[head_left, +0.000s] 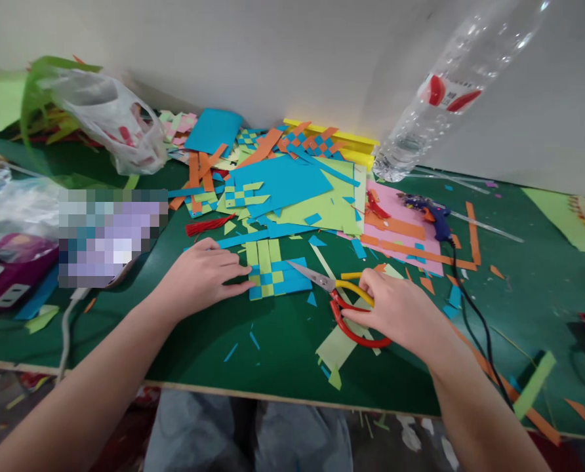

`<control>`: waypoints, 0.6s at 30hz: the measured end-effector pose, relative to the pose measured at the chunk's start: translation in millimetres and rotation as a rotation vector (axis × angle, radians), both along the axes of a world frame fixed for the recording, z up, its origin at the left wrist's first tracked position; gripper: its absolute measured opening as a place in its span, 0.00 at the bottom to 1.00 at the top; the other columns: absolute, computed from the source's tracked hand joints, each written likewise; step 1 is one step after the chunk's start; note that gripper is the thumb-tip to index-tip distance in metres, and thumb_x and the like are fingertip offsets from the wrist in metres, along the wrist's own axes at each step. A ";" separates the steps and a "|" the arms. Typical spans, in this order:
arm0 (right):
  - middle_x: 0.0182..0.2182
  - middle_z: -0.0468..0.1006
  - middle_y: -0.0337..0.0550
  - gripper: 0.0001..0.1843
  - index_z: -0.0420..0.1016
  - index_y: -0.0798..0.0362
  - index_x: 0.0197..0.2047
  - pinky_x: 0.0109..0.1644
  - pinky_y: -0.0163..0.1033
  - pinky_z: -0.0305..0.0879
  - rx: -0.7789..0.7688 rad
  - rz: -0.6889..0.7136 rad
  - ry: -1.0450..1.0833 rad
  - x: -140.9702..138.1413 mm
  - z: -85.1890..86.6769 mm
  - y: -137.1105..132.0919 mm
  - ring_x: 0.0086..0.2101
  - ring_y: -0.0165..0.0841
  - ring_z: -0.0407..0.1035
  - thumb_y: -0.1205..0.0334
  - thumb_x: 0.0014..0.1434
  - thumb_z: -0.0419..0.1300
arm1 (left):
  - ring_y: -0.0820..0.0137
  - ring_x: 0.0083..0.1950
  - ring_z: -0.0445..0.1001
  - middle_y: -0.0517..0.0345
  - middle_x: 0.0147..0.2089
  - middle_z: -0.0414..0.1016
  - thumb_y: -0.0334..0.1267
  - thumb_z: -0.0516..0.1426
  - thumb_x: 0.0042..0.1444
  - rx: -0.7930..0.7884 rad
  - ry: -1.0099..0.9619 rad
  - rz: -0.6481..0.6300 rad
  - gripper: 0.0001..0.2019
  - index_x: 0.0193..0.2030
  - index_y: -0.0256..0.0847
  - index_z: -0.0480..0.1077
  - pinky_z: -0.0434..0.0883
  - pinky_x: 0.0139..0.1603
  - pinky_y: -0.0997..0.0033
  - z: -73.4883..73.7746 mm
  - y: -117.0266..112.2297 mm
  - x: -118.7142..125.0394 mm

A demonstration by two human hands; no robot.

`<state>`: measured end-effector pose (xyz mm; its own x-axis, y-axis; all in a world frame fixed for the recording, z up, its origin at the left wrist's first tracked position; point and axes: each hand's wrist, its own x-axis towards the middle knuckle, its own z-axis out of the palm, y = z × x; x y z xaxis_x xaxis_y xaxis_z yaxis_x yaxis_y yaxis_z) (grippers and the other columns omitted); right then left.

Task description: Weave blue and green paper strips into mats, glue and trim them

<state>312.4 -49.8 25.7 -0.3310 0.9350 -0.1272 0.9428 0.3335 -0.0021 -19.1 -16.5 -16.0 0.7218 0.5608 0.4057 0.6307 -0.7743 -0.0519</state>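
Observation:
A small woven paper piece (267, 280) of blue and light green strips lies on the green table in front of me. Loose green ends stick out from its far side and blue ends from its right. My left hand (206, 278) holds its left edge between thumb and fingertips. My right hand (395, 308) is closed round the scissors (347, 288), which have one yellow and one red handle. Their blades point left, with the tips over the blue strips of the weave. Whether the blades touch the paper I cannot tell.
Blue paper sheets (282, 183) and cut strips lie behind the weave. On the right are a blue glue gun (437, 223) with a black cable and a tilted plastic bottle (444, 92). A phone (115, 239), blurred, and a white plastic bag (120, 124) stand left.

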 end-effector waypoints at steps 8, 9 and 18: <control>0.23 0.69 0.34 0.19 0.59 0.50 0.31 0.25 0.34 0.48 0.038 -0.019 0.097 8.7 3.0 -0.6 0.23 0.30 0.65 0.46 0.52 0.62 | 0.73 0.31 0.76 0.64 0.29 0.78 0.42 0.57 0.61 -0.008 -0.015 0.002 0.09 0.35 0.40 0.74 0.66 0.38 0.64 1.4 -0.3 1.2; 0.23 0.69 0.34 0.19 0.59 0.49 0.31 0.24 0.34 0.48 0.020 -0.010 0.120 6.9 2.8 -1.0 0.23 0.30 0.64 0.47 0.51 0.63 | 0.73 0.31 0.76 0.64 0.29 0.78 0.42 0.57 0.61 -0.010 -0.014 0.001 0.09 0.36 0.40 0.74 0.66 0.38 0.64 1.4 -0.5 1.1; 0.24 0.68 0.34 0.19 0.56 0.49 0.30 0.24 0.34 0.45 -0.023 0.015 0.017 2.2 0.0 -0.1 0.22 0.30 0.63 0.48 0.53 0.62 | 0.72 0.32 0.76 0.62 0.30 0.79 0.42 0.57 0.60 -0.038 -0.010 0.016 0.08 0.36 0.42 0.75 0.66 0.39 0.64 -0.8 -0.7 -0.9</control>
